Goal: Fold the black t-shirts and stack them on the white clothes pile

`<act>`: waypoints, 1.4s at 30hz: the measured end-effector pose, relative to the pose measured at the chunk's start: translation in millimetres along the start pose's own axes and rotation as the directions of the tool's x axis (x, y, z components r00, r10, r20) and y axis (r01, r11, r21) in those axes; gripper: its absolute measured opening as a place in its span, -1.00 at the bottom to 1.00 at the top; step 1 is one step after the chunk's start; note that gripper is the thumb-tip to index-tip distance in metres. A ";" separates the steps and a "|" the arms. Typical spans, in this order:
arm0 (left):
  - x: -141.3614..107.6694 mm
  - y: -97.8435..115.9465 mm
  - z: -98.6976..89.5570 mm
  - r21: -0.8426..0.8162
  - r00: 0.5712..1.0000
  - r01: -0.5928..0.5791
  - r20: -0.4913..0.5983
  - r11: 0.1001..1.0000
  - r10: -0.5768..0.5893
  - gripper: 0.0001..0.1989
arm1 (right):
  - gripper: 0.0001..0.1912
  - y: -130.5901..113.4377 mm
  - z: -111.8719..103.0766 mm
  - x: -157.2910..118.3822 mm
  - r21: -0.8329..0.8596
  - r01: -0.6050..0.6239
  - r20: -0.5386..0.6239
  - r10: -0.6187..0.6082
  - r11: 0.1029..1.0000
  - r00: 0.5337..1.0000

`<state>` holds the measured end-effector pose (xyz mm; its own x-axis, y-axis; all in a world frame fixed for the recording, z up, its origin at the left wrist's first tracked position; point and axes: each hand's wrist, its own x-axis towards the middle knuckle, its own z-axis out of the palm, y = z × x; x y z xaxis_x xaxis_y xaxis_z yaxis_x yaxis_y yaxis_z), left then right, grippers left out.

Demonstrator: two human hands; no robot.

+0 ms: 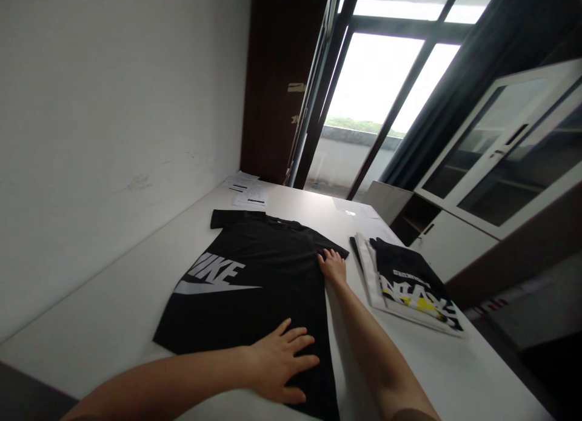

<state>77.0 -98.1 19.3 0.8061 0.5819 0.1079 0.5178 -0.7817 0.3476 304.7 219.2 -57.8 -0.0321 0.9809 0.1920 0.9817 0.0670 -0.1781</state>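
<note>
A black T-shirt [268, 257] with a grey NIKE print lies spread out on the white table [104, 287], its collar toward the far end. My left hand [284, 363] rests on the shirt's lower part, fingers spread and palm down. Farther off, my right hand [333, 266] touches the shirt's right edge just below the sleeve, with its fingers stretched out over the cloth. Neither hand grips anything that I can see.
To the right sits a stack of folded shirts [416, 287], a black printed one on top. Papers [250, 193] lie at the far left corner, against the wall [113, 105]. A white cabinet [504, 148] with glass doors stands beyond the table's right side.
</note>
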 end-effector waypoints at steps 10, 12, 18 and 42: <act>46.9 39.3 41.8 0.271 0.978 -0.172 -0.071 0.947 0.198 -0.84 | -0.31 24.6 -5.9 16.3 0.016 0.070 0.183 -0.071 0.997 0.981; 43.5 39.7 41.4 0.225 0.979 -0.188 -0.041 0.956 0.202 -0.84 | -0.33 26.0 -7.0 16.7 0.015 0.075 0.160 -0.076 0.997 0.984; 39.2 30.1 25.8 0.109 0.996 -0.086 -0.025 0.990 0.089 -0.66 | -0.44 28.2 -10.6 4.5 0.080 0.044 -0.022 -0.042 0.996 0.999; -8.8 -265.7 -38.0 0.120 0.558 0.828 -0.262 0.547 -0.787 -0.39 | -0.38 -36.0 -8.2 -33.4 0.036 0.195 0.101 -0.198 0.980 0.975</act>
<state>-78.6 113.0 -38.7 -0.0327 0.9990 0.0306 0.9855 0.0271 0.1674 272.0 182.5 -49.9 -0.2446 0.9615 0.1255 0.9490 0.2640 -0.1722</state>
